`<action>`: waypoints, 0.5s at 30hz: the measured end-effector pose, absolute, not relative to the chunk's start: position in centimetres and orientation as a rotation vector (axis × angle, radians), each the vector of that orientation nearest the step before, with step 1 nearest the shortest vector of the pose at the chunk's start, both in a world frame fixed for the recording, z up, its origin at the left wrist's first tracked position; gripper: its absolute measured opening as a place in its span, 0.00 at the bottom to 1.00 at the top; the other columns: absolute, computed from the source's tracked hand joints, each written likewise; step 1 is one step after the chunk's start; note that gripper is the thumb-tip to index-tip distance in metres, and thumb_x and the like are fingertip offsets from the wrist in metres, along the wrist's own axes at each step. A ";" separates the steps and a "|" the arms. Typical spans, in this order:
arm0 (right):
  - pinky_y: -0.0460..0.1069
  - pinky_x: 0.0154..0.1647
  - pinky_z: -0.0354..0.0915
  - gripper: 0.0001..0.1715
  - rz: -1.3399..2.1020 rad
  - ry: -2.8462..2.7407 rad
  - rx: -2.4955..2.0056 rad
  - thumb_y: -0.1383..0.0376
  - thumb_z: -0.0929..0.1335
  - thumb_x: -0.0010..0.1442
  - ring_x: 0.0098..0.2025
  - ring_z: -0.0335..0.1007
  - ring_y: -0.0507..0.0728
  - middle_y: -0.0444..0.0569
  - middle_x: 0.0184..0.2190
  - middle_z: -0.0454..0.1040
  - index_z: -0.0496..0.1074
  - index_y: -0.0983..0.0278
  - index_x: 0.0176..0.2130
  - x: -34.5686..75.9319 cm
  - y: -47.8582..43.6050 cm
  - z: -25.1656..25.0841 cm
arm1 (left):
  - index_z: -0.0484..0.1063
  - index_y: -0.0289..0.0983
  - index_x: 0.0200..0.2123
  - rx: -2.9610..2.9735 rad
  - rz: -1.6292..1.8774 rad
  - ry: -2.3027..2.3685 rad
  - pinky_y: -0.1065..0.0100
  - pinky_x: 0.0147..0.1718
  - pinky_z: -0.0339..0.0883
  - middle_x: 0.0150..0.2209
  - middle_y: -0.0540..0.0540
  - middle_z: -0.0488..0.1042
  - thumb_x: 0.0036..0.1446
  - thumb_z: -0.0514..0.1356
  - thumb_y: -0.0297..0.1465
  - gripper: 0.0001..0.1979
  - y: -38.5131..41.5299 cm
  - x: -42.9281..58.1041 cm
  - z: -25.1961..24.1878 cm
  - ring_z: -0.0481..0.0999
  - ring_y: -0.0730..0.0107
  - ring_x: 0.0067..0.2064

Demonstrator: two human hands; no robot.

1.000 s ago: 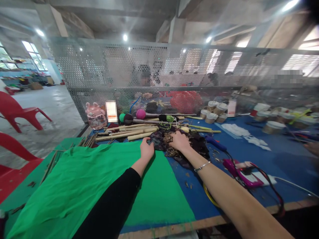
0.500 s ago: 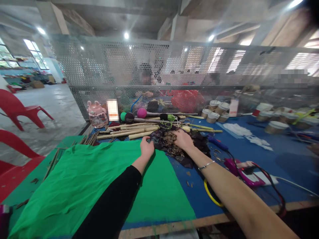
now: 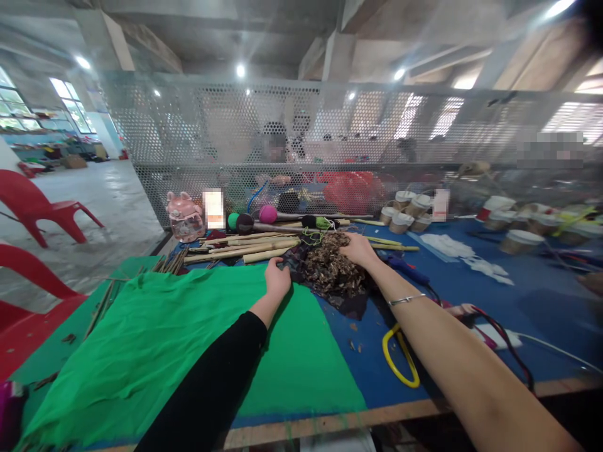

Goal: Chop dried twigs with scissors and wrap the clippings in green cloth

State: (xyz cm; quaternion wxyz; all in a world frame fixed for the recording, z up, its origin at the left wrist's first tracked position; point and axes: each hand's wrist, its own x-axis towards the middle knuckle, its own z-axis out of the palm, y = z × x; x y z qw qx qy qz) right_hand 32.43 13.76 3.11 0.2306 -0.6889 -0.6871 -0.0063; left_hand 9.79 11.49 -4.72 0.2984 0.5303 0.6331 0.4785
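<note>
My left hand (image 3: 277, 277) pinches the edge of a dark, thin cloth (image 3: 351, 306) beside the green cloth (image 3: 188, 339). A heap of brown dried plant bits (image 3: 332, 267) lies on the dark cloth. At the heap's upper right, my right hand (image 3: 358, 250) is closed on the cloth's far edge, as far as its bent fingers show; the fingertips are partly hidden. The green cloth spreads over the table's left part, its upper right corner near my left hand.
Bamboo sticks (image 3: 245, 246), yarn balls (image 3: 268, 214) and a pink bottle (image 3: 185, 216) stand or lie behind. Right are a blue-handled tool (image 3: 409, 270), cables, paper cups (image 3: 522, 240) and yellow-handled scissors (image 3: 400, 358). A mesh screen (image 3: 235, 138) closes the back; a person sits beyond.
My right hand has moved right and slightly up, from the heap to the cloth's edge. More of the brown heap shows, spread wider. The yellow handles are more visible. My left hand stays put.
</note>
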 end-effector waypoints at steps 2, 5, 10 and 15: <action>0.44 0.30 0.62 0.24 0.017 -1.864 -1.878 0.68 0.64 0.41 0.30 0.70 0.55 0.49 0.28 0.75 0.74 0.68 0.41 32.7 13.9 3.6 | 0.67 0.34 0.39 1.414 1.270 1.685 0.65 0.41 0.63 0.37 0.42 0.73 0.46 0.57 0.25 0.13 11.5 9.8 -4.8 0.72 0.65 0.38; 0.44 0.28 0.61 0.22 0.059 -1.820 -1.851 0.68 0.64 0.41 0.28 0.68 0.54 0.48 0.26 0.75 0.74 0.68 0.38 33.1 14.2 4.5 | 0.67 0.34 0.39 1.423 1.265 1.688 0.65 0.40 0.63 0.37 0.42 0.73 0.47 0.57 0.25 0.13 11.5 9.8 -4.7 0.72 0.65 0.38; 0.44 0.27 0.61 0.19 0.124 -1.768 -1.798 0.68 0.64 0.40 0.26 0.67 0.54 0.46 0.23 0.73 0.74 0.69 0.35 33.3 14.5 5.9 | 0.68 0.34 0.39 1.429 1.264 1.681 0.64 0.42 0.62 0.38 0.41 0.73 0.47 0.57 0.24 0.13 11.1 9.9 -4.2 0.72 0.64 0.40; 0.46 0.29 0.63 0.18 0.206 -1.757 -1.689 0.67 0.63 0.42 0.29 0.68 0.55 0.48 0.25 0.74 0.73 0.72 0.33 32.0 13.4 7.8 | 0.68 0.33 0.38 1.394 1.261 1.618 0.66 0.42 0.62 0.36 0.41 0.74 0.48 0.58 0.26 0.11 10.6 9.9 -3.2 0.72 0.65 0.39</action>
